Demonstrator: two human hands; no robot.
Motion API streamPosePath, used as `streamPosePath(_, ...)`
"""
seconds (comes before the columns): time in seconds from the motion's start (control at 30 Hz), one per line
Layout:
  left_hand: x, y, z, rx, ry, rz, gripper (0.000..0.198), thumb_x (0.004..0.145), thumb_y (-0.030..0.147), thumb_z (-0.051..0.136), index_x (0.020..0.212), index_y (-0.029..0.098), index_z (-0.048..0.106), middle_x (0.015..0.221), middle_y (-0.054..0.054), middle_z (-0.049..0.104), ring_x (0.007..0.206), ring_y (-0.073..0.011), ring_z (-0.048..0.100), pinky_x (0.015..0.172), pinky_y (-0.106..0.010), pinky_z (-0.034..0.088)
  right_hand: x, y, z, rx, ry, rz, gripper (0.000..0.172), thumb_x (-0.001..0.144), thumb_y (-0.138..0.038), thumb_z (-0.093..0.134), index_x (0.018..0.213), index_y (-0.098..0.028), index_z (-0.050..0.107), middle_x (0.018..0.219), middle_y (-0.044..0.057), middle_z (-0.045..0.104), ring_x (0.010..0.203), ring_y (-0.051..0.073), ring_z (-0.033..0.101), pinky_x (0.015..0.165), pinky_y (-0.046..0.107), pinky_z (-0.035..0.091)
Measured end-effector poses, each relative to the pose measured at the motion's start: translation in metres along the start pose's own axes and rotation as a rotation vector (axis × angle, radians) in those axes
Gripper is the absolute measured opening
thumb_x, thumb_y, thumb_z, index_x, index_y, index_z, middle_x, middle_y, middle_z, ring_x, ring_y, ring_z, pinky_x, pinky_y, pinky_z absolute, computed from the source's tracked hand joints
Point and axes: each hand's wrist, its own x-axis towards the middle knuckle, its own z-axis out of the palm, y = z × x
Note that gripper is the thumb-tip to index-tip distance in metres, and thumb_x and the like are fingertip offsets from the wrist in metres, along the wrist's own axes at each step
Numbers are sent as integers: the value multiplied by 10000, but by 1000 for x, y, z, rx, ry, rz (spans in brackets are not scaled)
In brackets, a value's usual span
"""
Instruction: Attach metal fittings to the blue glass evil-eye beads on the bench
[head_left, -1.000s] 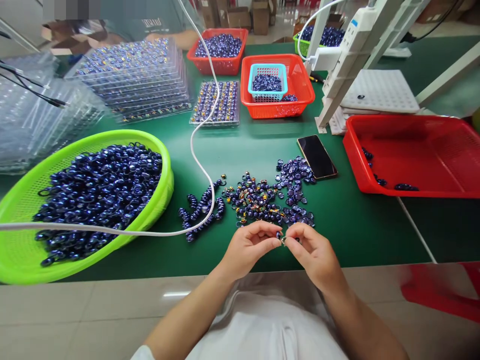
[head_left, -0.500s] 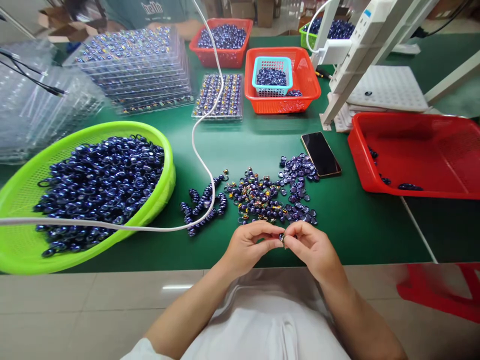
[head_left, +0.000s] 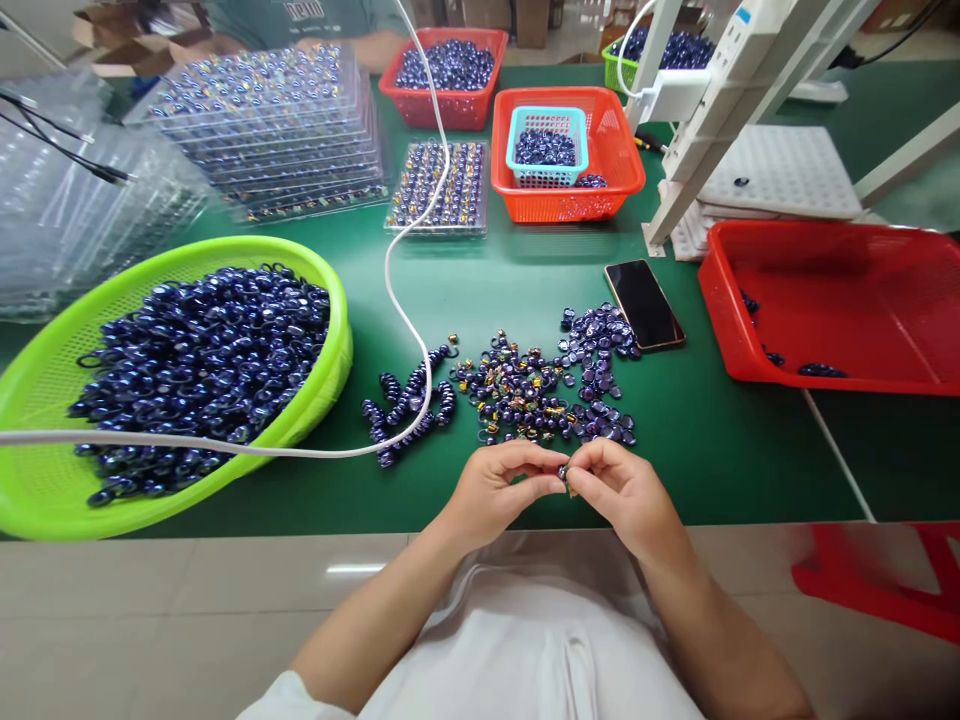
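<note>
My left hand (head_left: 504,492) and my right hand (head_left: 619,492) meet at the fingertips above the table's near edge. Both pinch one small dark blue, shiny ring-like piece (head_left: 564,473), mostly covered by the fingers. Just beyond the hands lies a loose pile of dark blue pieces with gold parts (head_left: 517,390). To its right are flat dark blue caps (head_left: 598,340). Left of the pile, more dark blue pieces lie stacked in rows (head_left: 409,405).
A green basket (head_left: 341,330) heaped with dark blue ringed pieces stands left, crossed by a white cable (head_left: 397,300). A phone (head_left: 645,303) and a red tray (head_left: 832,300) lie right. Behind are filled clear trays (head_left: 262,140) and an orange basket (head_left: 626,190). A person sits opposite.
The hands stay nearly in place, still pinching the small piece, with only slight finger movement. The whole view has shifted a little.
</note>
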Motion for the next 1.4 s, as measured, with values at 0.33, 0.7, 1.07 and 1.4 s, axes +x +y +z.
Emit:
streamPosePath(0.33, -3, -5, 1, 18, 29, -26, 169, 727, 189, 813, 894, 213, 821, 812, -53, 779, 730, -173, 701, 706, -269, 567, -3, -5, 0, -39, -8, 6, 186, 862, -333, 661, 765, -193, 586, 752, -12, 580, 724, 135, 543, 690, 267, 438)
streamPosePath(0.7, -11, 0, 9, 172, 37, 64, 243, 795, 241, 755, 1026, 181, 797, 885, -90, 790, 789, -196, 717, 729, -286, 579, 5, -13, -3, -239, -37, -16, 191, 874, -296, 631, 752, -208, 512, 693, -42, 520, 643, 113, 495, 582, 228, 398)
streamPosePath(1.07, -1, 17, 13, -117, 224, -208, 231, 721, 299, 794, 881, 135, 773, 731, -46, 769, 655, -161, 706, 703, -288, 601, 1, 5, -13, -233, 10, -282, 143, 942, -300, 597, 1076, -254, 619, 1021, 37, 626, 912, 175, 630, 824, 302, 531)
streamPosePath(1.4, 6, 15, 20, -98, 237, -181, 101, 689, 209, 738, 765, 143, 722, 676, -17, 711, 610, -120, 628, 585, -211, 494, -8, 10, -8, -494, 96, -649, 329, 864, -89, 645, 1124, -284, 594, 1025, 42, 639, 957, 191, 641, 837, 330, 538)
